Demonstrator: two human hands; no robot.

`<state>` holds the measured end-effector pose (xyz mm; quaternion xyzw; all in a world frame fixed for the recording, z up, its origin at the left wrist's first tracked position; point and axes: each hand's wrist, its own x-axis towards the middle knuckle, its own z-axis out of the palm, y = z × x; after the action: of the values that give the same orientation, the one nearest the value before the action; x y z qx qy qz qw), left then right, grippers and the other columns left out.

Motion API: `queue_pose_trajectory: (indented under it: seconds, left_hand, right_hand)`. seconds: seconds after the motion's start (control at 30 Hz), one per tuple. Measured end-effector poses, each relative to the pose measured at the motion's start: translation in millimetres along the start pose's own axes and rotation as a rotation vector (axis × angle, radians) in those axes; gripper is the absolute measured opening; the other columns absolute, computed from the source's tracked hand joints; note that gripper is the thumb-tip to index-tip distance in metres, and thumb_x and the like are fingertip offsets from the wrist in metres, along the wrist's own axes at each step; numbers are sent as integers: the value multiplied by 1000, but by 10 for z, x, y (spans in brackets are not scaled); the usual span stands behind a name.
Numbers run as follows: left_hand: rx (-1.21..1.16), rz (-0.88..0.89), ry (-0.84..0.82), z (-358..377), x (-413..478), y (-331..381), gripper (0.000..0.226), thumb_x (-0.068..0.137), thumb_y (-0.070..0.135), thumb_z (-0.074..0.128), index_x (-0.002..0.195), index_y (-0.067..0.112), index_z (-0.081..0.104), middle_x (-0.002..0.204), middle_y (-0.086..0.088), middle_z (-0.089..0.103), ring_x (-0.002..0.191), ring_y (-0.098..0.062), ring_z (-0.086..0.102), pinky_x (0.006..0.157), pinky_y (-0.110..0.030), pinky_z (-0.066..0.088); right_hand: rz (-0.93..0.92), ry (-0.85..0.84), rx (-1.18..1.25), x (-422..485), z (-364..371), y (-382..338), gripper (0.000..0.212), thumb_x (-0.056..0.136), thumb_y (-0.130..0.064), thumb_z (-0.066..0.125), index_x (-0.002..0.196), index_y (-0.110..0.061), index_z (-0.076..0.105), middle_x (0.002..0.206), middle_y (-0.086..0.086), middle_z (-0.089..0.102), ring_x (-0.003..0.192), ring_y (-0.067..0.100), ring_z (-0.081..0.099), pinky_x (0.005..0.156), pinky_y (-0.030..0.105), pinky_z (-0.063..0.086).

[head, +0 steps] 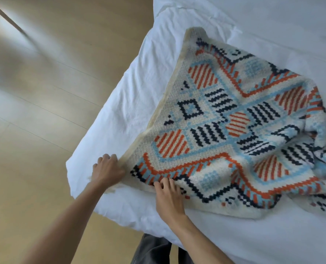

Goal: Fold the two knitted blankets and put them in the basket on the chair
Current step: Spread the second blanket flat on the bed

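Note:
A knitted blanket (225, 119) with orange, navy and light-blue geometric patterns lies spread over the white bed (120, 92), bunched up at its right side. My left hand (108, 170) grips the blanket's near-left corner at the bed's edge. My right hand (167, 195) rests on the blanket's near hem a little to the right, its fingers curled into the knit. No basket, chair or second blanket is in view.
The bed's white cover is wrinkled and its corner (72, 168) points toward the wooden floor (34, 130) on the left. My dark trousers (152, 248) show at the bottom, against the bed.

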<state>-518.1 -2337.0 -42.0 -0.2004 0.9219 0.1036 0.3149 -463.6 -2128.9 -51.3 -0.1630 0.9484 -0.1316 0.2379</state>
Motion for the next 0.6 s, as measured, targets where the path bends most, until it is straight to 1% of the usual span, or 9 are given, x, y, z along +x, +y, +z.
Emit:
queue_pose_trajectory:
  seconds: [0.07, 0.2, 0.3, 0.4, 0.47, 0.5, 0.53, 0.57, 0.6]
  left_hand:
    - [-133, 21, 45, -13, 27, 154, 21, 85, 31, 50, 94, 13, 46, 90, -4, 50, 88, -25, 48, 77, -36, 35]
    - [-291, -27, 6, 12, 106, 410, 20, 93, 26, 39, 101, 8, 42, 89, -10, 54, 79, -28, 52, 70, -37, 39]
    - [-225, -89, 35, 58, 118, 331, 10, 93, 12, 33, 100, 8, 37, 91, -13, 53, 81, -34, 54, 64, -40, 39]
    - [-134, -128, 105, 99, 103, 34, 6, 93, 11, 34, 99, 9, 33, 95, -15, 52, 81, -37, 54, 64, -42, 38]
    - [-96, -147, 108, 116, 120, -50, 8, 93, 10, 36, 101, 8, 35, 99, -17, 52, 80, -37, 53, 63, -42, 39]
    - [-86, -161, 96, 120, 129, -38, 10, 93, 10, 37, 103, 7, 36, 101, -18, 52, 83, -37, 53, 65, -43, 41]
    - [-73, -170, 85, 119, 129, -5, 14, 92, 11, 39, 105, 7, 37, 104, -18, 51, 89, -37, 52, 69, -44, 42]
    - [-40, -168, 96, 117, 123, 43, 19, 91, 11, 41, 109, 6, 38, 107, -19, 49, 95, -37, 49, 75, -46, 41]
    - [20, -145, 131, 117, 109, 98, 24, 89, 9, 42, 112, 5, 38, 109, -19, 47, 99, -37, 45, 79, -46, 39]
  right_hand:
    - [32, 18, -36, -87, 24, 115, 41, 49, -4, 76, 85, -16, 60, 82, 4, 57, 72, 23, 54, 59, 33, 48]
    - [91, 71, -71, -183, 64, 326, 42, 51, -3, 80, 88, -13, 64, 85, 8, 61, 75, 26, 58, 59, 34, 50]
    - [112, 61, 2, -154, 104, 292, 43, 45, -1, 85, 82, -13, 67, 77, 4, 62, 67, 22, 60, 53, 28, 49]
    - [26, 11, 44, -162, 183, 96, 46, 35, 1, 85, 73, -16, 65, 69, -2, 58, 60, 15, 57, 49, 20, 44]
    - [4, -6, 98, -166, 238, 11, 48, 33, -2, 86, 74, -18, 66, 70, -4, 59, 61, 13, 57, 49, 19, 44]
    - [6, -15, 126, -176, 218, 0, 48, 36, -6, 86, 78, -19, 67, 74, -4, 60, 64, 13, 59, 52, 19, 46]
    - [21, -20, 141, -188, 187, 11, 48, 45, -10, 85, 89, -18, 68, 83, -2, 62, 73, 15, 60, 60, 21, 49]
    - [11, -20, 151, -204, 154, 40, 46, 61, -14, 78, 105, -16, 65, 98, 1, 62, 88, 19, 60, 74, 26, 50]
    - [9, -66, 164, -224, 102, 86, 44, 78, -17, 64, 121, -14, 55, 115, 5, 56, 104, 23, 53, 89, 32, 45]
